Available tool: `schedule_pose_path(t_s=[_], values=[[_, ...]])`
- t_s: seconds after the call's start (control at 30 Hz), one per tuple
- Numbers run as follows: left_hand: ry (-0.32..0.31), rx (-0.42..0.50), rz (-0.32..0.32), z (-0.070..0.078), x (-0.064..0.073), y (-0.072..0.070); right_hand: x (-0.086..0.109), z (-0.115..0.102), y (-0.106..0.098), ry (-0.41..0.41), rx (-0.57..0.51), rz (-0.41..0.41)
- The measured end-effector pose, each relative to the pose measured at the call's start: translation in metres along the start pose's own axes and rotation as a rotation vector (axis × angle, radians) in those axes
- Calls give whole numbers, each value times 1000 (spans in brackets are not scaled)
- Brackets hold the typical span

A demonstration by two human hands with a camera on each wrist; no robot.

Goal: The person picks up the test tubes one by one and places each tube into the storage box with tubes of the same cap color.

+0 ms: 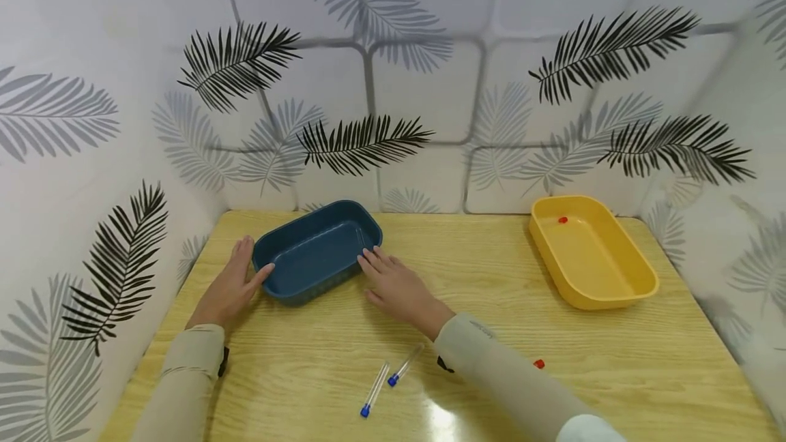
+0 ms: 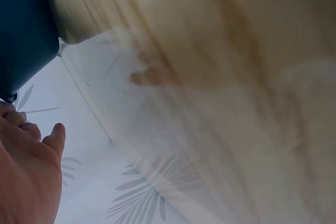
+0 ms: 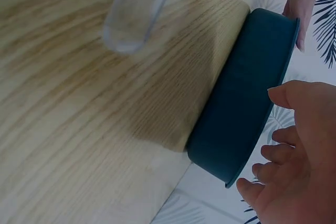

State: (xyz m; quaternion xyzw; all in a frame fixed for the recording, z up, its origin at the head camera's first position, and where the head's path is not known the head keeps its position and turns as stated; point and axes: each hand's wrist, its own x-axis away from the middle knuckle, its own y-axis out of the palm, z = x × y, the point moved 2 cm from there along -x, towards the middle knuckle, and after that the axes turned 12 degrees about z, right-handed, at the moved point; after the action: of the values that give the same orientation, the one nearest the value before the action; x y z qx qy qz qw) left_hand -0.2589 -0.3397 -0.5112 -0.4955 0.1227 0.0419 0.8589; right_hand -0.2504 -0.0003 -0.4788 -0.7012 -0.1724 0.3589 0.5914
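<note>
A dark blue tray [image 1: 319,285] sits at the back left of the table, slanted. My left hand [image 1: 230,286] is at its left end, fingers extended along the outside and thumb over the rim. At the near right corner is my right hand [image 1: 399,286], its fingertips overlapping the rim in the head view. The right wrist view shows that thumb [image 3: 286,95] beside the tray's wall [image 3: 241,98], the other fingers loosely bent. A faint clear tube [image 1: 360,237] lies inside the tray. In the left wrist view, fingers [image 2: 31,129] show below the tray's corner [image 2: 31,35].
Two clear tubes with blue caps, one nearer [image 1: 375,389] and one farther [image 1: 405,365], lie at the front. A small red piece [image 1: 539,364] is beside my right sleeve [image 1: 510,360]. The yellow tray [image 1: 555,275] at the back right contains another red piece [image 1: 563,219]. Patterned walls enclose the table.
</note>
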Motion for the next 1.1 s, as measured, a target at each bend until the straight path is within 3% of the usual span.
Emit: schedule_pose_path(t_s=[0.23,0.47,0.8,1.1], values=[[-13,9,-18,2,-1,1,-7,-6,9,10,32,-7],[-3,16,-17,9,0,2,-6,-5,14,98,-47,20],[-8,13,-9,9,7,6,-4,-1,14,130,-91,67],[17,36,-29,31,19,5,0,9,9,196,-92,131]])
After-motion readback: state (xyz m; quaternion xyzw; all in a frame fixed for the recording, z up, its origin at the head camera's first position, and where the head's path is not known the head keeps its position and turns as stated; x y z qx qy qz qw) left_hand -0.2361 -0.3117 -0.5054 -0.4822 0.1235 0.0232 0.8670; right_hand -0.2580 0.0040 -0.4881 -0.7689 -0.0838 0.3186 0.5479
